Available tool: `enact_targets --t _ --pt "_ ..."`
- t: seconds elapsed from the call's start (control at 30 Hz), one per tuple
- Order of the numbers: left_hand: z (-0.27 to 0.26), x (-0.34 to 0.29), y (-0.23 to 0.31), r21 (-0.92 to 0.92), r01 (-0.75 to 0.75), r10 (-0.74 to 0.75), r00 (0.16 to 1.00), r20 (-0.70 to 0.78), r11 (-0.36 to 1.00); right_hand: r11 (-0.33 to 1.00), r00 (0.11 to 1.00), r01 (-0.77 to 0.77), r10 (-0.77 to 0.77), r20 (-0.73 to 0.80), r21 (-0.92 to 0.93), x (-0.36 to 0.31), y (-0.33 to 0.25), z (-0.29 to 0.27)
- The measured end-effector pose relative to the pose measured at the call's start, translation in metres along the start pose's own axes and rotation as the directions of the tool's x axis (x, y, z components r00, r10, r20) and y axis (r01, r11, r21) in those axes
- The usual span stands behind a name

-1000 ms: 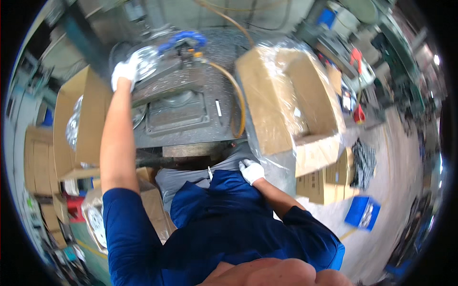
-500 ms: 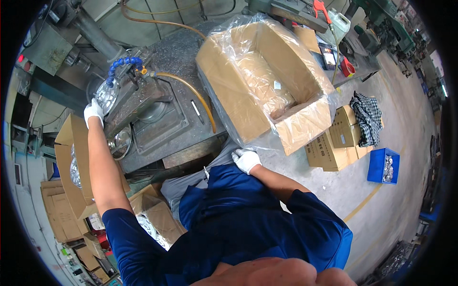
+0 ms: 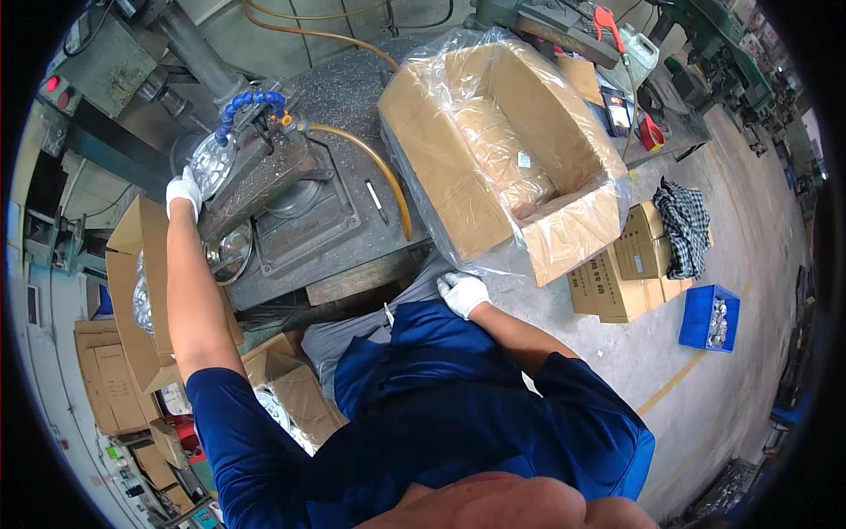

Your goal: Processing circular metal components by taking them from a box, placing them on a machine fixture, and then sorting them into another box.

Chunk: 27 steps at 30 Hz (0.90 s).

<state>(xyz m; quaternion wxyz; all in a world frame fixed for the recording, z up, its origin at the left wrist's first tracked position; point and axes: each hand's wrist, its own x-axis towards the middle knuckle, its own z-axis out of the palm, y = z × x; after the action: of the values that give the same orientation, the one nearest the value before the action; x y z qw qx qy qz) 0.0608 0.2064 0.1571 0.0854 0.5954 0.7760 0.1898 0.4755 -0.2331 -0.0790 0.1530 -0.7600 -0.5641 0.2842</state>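
My left hand (image 3: 184, 191), in a white glove, is closed on the near edge of a shiny round metal part (image 3: 214, 167). This part sits at the left end of a dark metal fixture arm (image 3: 256, 194), under a blue segmented coolant hose (image 3: 231, 110). A second shiny round piece (image 3: 231, 253) shows below the arm, partly hidden by it. My right hand (image 3: 463, 294), also gloved, lies on my thigh by the table's front edge and holds nothing that I can see; its fingers look loosely laid out.
A large cardboard box (image 3: 423, 167) lined with clear plastic stands right of the fixture. A tan hose (image 3: 392, 181) and a white pen (image 3: 376, 201) lie on the worktable (image 3: 344, 106). Open cartons (image 3: 145, 291) with shiny parts stand left. Boxes and a blue bin (image 3: 696, 319) sit on the floor.
The whole view has shifted slightly down and right. My left hand stays at the edge of the round metal part, and my right hand stays on my thigh.
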Motion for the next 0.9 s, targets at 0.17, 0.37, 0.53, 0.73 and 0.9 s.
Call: enact_targets --t 0.17,0.37,0.53,0.73,0.9 --pt "-0.004 -0.009 0.007 -0.108 -0.059 0.068 0.995 0.077 0.992 1.0 0.999 0.021 -0.022 -0.041 -0.021 -0.002 0.005 0.005" --pt "-0.022 -0.037 0.031 0.124 -0.047 0.043 0.999 0.03 0.991 0.995 0.985 0.08 -0.089 -0.147 -0.063 -0.001 0.012 0.017" --pt "-0.017 -0.037 0.034 0.014 -0.023 0.022 0.998 0.063 1.0 0.995 0.997 -0.007 -0.001 -0.083 -0.097 0.006 0.02 0.026" --pt "-0.012 -0.035 0.03 -0.018 -0.018 0.018 1.0 0.021 1.0 0.997 0.995 0.002 -0.009 -0.1 -0.076 0.001 0.014 0.02" --pt "-0.022 -0.037 0.04 0.01 0.077 -0.078 0.99 0.12 0.997 0.939 0.968 0.216 -0.243 -0.071 -0.268 -0.011 -0.011 0.002"
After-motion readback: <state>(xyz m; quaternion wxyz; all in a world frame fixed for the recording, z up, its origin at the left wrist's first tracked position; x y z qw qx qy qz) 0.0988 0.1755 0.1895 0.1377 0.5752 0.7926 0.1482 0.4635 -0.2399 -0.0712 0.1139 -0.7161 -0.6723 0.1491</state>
